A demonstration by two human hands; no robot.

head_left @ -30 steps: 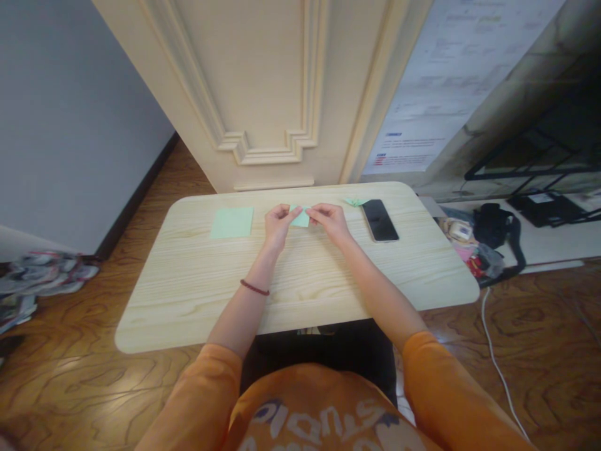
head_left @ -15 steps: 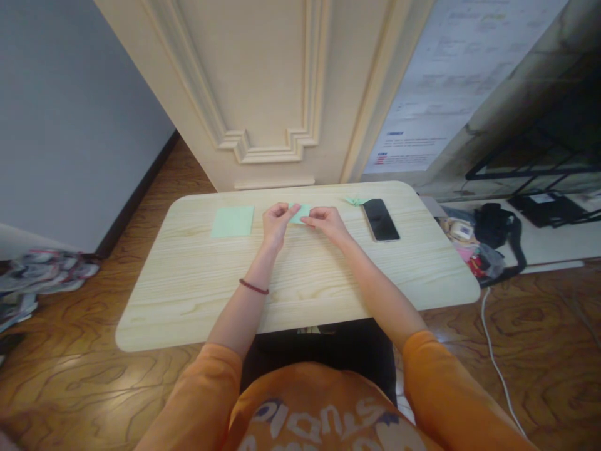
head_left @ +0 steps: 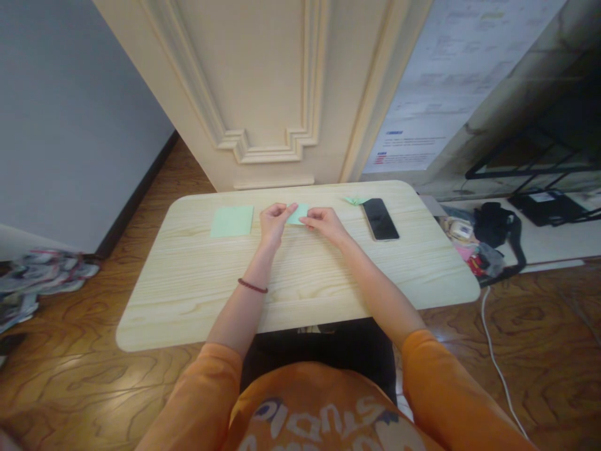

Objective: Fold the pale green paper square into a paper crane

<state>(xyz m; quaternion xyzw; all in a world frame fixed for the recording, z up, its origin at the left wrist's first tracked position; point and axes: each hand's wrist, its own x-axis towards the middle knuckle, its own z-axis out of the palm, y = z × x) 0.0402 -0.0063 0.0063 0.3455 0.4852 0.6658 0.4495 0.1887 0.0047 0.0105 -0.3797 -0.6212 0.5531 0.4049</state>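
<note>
Left hand (head_left: 273, 224) and right hand (head_left: 325, 224) have edged back slightly, fingertips closed on small green paper (head_left: 299, 214) held between them over the desk (head_left: 188, 294); folding looks in hand, creasing calls for both. Green square (head_left: 231, 221) lies left, phone (head_left: 380, 219) right.

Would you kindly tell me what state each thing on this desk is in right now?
left hand: gripping the small green paper
right hand: fingertips touching the small green paper
green paper square: lying flat, unfolded
folded paper figure: resting near the far edge
smartphone: lying flat, screen dark
</note>
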